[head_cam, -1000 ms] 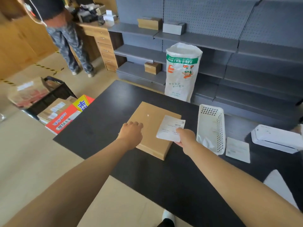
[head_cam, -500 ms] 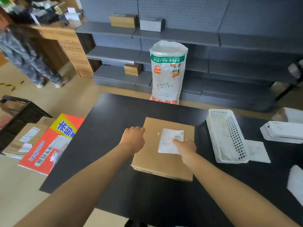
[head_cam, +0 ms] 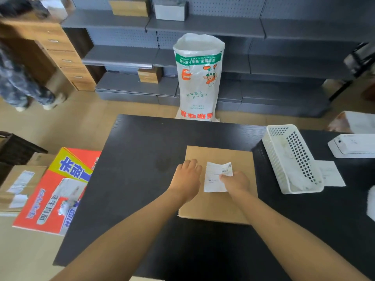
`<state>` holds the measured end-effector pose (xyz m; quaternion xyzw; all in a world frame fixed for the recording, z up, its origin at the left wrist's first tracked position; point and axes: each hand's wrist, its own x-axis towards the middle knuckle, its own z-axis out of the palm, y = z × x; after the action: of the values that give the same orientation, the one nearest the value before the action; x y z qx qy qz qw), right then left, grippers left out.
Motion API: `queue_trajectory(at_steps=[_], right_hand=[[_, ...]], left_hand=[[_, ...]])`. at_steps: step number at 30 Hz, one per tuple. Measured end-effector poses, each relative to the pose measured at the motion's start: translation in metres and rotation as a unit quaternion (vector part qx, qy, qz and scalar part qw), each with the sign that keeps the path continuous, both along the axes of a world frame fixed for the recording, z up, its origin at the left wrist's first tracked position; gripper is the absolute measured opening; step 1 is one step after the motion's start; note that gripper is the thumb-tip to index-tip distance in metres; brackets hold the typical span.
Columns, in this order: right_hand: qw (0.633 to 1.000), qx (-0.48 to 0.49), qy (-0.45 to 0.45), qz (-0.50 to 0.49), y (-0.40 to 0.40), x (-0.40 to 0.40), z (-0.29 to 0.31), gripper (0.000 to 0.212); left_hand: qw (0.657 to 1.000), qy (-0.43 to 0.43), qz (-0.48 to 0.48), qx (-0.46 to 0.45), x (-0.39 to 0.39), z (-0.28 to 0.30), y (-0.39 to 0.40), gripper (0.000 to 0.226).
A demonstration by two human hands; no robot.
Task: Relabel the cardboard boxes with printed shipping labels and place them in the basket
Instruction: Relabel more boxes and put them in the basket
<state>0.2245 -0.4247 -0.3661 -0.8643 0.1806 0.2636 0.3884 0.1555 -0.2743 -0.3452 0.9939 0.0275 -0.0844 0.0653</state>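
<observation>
On the black counter (head_cam: 142,179), the flat cardboard box (head_cam: 219,201) now lies squared to the person, the left hand (head_cam: 187,177) resting loosely on its edge while the right hand (head_cam: 235,182) pinches the shipping label (head_cam: 215,176), now lowered onto the lid, ready for smoothing down, the white basket (head_cam: 292,159) waiting just beside.

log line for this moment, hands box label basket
step: applying label | left hand: rests on cardboard box | right hand: holds shipping label on box top | white basket: right of box

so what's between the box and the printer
In the head view, the white basket stands on the table between the box and the printer, with a paper sheet just beyond its right side.
</observation>
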Motion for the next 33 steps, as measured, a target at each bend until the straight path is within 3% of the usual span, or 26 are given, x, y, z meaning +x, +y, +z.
queue_trajectory(at_steps=[6,12,15,19,21,22,24,27,30,33], right_hand=[[0.997,-0.071,-0.011,0.028,0.006,0.005,0.001,0.030],[0.984,-0.117,0.020,0.136,0.006,0.020,0.013,0.023],[0.952,-0.220,-0.033,0.211,-0.003,0.021,0.012,0.036],[0.921,-0.296,-0.097,0.234,-0.017,0.017,0.009,0.053],[0.859,-0.367,-0.204,0.293,-0.023,0.010,0.004,0.053],[0.830,-0.367,-0.269,0.322,-0.024,0.007,0.001,0.052],[0.814,-0.282,-0.328,0.388,-0.022,0.003,-0.001,0.055],[0.787,-0.227,-0.298,0.490,-0.022,-0.003,-0.012,0.062],[0.794,-0.249,-0.242,0.499,-0.037,-0.006,-0.029,0.068],[0.791,-0.251,-0.244,0.502,-0.044,-0.006,-0.039,0.068]], left_hand=[[0.988,-0.005,-0.154,0.034,0.009,-0.009,-0.018,0.050],[0.982,0.118,-0.126,0.075,0.016,-0.019,-0.019,0.058],[0.979,0.140,-0.132,0.072,0.015,-0.021,-0.010,0.057],[0.978,0.136,-0.143,0.062,0.013,-0.026,-0.003,0.057],[0.980,0.125,-0.143,0.054,0.010,-0.031,-0.001,0.057],[0.981,0.119,-0.143,0.050,0.009,-0.035,0.001,0.057],[0.982,0.109,-0.145,0.047,0.006,-0.041,0.003,0.057],[0.983,0.106,-0.145,0.034,0.006,-0.046,0.007,0.056],[0.982,0.112,-0.152,0.030,0.007,-0.047,0.007,0.057],[0.980,0.119,-0.156,0.027,0.008,-0.046,0.008,0.059]])
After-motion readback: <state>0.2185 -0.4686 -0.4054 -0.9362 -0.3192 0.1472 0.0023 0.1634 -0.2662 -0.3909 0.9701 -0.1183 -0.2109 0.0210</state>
